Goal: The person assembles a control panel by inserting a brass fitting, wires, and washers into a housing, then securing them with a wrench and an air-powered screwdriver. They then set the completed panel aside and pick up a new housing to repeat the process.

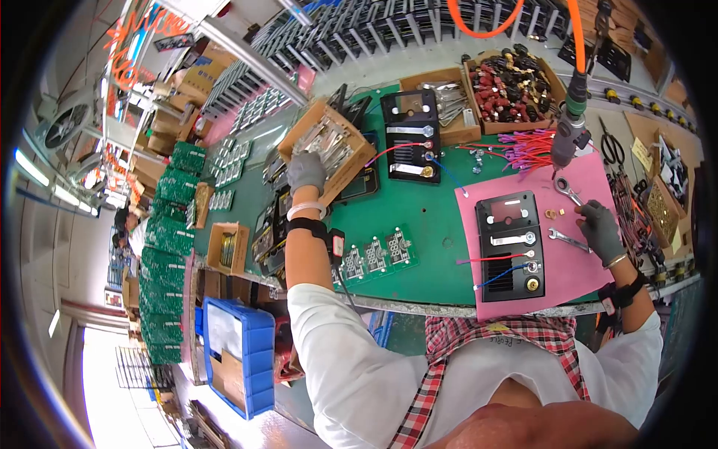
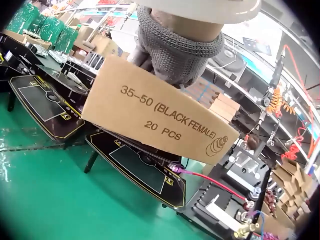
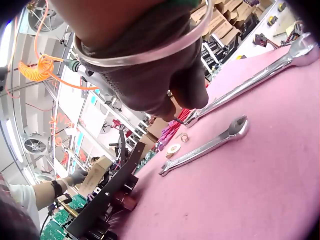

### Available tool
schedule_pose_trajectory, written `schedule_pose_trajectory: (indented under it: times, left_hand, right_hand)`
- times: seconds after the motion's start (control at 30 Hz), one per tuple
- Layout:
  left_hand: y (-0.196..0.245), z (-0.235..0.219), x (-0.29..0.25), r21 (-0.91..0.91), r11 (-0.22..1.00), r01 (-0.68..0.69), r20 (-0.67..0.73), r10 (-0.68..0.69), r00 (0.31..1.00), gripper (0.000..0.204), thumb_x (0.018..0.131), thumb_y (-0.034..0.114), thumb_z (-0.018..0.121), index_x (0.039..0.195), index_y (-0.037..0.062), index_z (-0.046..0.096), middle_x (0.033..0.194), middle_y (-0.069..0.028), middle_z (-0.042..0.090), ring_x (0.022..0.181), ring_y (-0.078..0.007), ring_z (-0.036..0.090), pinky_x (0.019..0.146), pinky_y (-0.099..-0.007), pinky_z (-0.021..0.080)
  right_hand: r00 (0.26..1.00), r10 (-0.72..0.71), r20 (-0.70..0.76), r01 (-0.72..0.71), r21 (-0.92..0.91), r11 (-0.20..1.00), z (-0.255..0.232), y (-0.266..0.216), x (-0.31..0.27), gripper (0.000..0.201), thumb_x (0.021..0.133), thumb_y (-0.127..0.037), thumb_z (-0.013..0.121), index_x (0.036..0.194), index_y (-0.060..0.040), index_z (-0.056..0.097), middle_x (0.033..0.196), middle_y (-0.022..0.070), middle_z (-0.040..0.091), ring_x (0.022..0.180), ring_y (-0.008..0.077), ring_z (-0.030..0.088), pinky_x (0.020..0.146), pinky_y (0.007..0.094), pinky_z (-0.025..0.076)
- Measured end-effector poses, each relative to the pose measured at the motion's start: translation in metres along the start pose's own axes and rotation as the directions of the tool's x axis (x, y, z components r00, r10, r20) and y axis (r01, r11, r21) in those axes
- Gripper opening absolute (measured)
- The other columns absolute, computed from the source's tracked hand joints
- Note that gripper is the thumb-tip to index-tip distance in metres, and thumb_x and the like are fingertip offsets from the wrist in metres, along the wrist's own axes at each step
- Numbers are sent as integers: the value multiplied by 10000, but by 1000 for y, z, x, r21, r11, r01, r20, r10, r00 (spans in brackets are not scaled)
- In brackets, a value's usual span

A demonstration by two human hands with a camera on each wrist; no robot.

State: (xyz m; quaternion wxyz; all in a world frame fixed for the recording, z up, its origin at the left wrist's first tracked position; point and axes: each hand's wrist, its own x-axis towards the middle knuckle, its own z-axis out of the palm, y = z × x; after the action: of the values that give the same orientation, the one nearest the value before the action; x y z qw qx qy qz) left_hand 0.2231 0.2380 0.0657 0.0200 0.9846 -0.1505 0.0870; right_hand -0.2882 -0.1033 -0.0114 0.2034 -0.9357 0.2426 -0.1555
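Note:
My gloved left hand (image 1: 307,173) reaches into a tilted cardboard box (image 1: 353,170) of flat metal strips (image 1: 329,146). In the left wrist view the printed box wall (image 2: 160,117) hides its fingertips, so I cannot tell what they hold. My gloved right hand (image 1: 600,230) hovers over the pink mat (image 1: 479,224) with loosely bent fingers. Near its fingertips lies a long wrench (image 3: 250,82), partly behind the hand; a shorter wrench (image 3: 205,147) and small brass nuts (image 1: 552,214) lie close by. Left of them sits a black panel (image 1: 512,247) with red and blue wires.
A second black panel (image 1: 411,138) stands farther back. A box of red and black terminals (image 1: 516,86) is at the rear. A power driver (image 1: 571,138) hangs over the mat. Circuit boards (image 1: 374,254) lie near the front edge, and a blue crate (image 1: 239,355) stands below.

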Motion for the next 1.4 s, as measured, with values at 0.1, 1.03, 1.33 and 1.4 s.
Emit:
schedule_pose_trajectory:
  times: [0.1,1.03,1.33,1.4]
  left_hand:
    - [8,5,8,155,984,-85,104,70,992,228,789,249,567,949,111,653,1039,-173,600,958,-340,580,837,-410,471]
    - [105,-48,-276,-977,95,-189,-58,738,672,213,770,-3,625,970,60,587,915,-89,627,776,-194,621,659,-306,499]
    - [159,12,-346,-834,233,-501,-141,787,600,243,748,51,607,991,67,618,946,-106,605,807,-290,601,658,-353,502]
    - [160,13,-345,-849,218,-481,-144,781,607,219,748,25,605,966,38,622,918,-117,615,778,-275,614,661,-329,500]
  right_hand:
    - [999,39,38,-42,92,995,1,-12,-3,277,674,-68,642,946,-89,597,833,101,568,723,312,554,641,408,434]
    - [959,36,280,-54,56,997,30,-20,26,264,773,-179,576,1010,-64,595,915,149,597,859,302,584,761,391,454]
    - [941,9,338,17,-74,997,28,-34,38,250,786,-217,576,984,-65,593,927,108,585,859,282,573,769,375,448]
    - [942,49,333,-33,-54,998,27,-32,38,251,787,-228,582,978,-65,593,937,108,591,862,278,578,767,374,450]
